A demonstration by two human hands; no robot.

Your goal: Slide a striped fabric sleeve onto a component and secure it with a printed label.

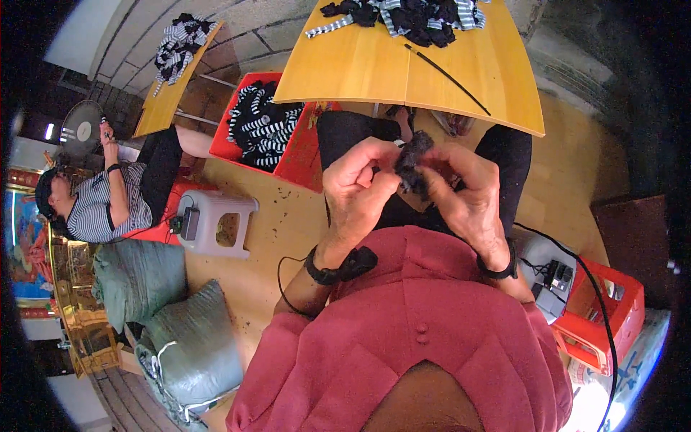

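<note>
Above my lap, my left hand [358,189] pinches a small dark piece of crumpled fabric [412,164] from one side. My right hand [466,193] grips the same black piece from the other side, with thumb and fingers pressed together. A small pale spot shows beside the left fingertips; I cannot make out what it is. Just beyond my hands stands a yellow wooden table [345,70]. On its far part lies a heap of black and striped black-and-white fabric pieces [425,21]. A thin black rod [448,79] lies slantwise on the tabletop.
Left of my knees, a red crate [294,173] holds many striped pieces. A co-worker in a striped shirt [133,191] sits at another table [162,101] further left. Near them are a white stool [216,223] and stuffed sacks [191,345]. A red stool [612,309] stands at my right.
</note>
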